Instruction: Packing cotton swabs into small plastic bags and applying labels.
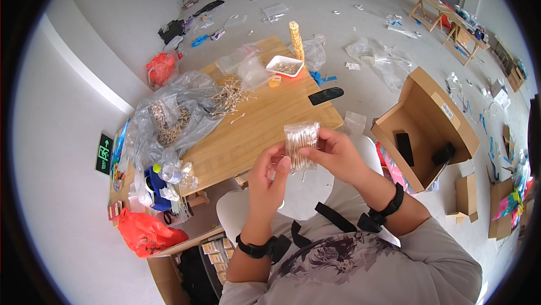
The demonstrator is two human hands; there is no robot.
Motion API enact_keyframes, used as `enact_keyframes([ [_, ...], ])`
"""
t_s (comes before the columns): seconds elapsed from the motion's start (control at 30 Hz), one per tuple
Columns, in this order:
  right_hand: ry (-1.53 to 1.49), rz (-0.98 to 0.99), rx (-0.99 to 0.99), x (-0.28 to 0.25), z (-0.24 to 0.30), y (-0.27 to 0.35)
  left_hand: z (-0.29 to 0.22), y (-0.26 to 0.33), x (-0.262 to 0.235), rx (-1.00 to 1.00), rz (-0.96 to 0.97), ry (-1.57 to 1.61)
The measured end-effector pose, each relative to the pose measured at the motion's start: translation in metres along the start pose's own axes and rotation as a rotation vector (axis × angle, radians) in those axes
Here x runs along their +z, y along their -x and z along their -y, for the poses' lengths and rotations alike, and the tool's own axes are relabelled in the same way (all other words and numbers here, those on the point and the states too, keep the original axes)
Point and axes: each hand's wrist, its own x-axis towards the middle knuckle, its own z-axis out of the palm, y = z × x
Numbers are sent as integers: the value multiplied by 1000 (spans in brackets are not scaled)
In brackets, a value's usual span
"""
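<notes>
Between my two hands, just off the near edge of the table, is a small clear plastic bag of cotton swabs [302, 139], held upright with white tips at the top. My left hand [267, 176] pinches its left side, thumb in front. From the right, my right hand [335, 154] grips the bag with its thumb pressed across the front. On the wooden table [253, 127] lies a loose heap of cotton swabs [230, 95]. More swabs fill a large grey plastic bag [194, 98] at the left. A white tray [286, 59] at the far end contains some swabs.
A black pouch-like item [326, 96] sits on the right table edge, near an upright woven yellow cylinder [296, 40]. At right stands an open cardboard box [426, 127] with a dark phone inside. A clear bottle [179, 175] and red bag [147, 234] are at left.
</notes>
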Motion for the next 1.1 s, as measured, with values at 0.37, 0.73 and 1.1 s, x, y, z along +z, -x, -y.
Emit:
enact_keyframes([
  [0.37, 519, 13, -271, -7, 0, -11, 29, -15, -11, 42, 49, -20],
  [0.73, 473, -21, -131, -8, -27, -35, 81, -25, -10, 44, -35, 127],
  [1.1, 256, -75, 86, -26, -98, -74, 155, -45, -3, -217, 21, 266],
])
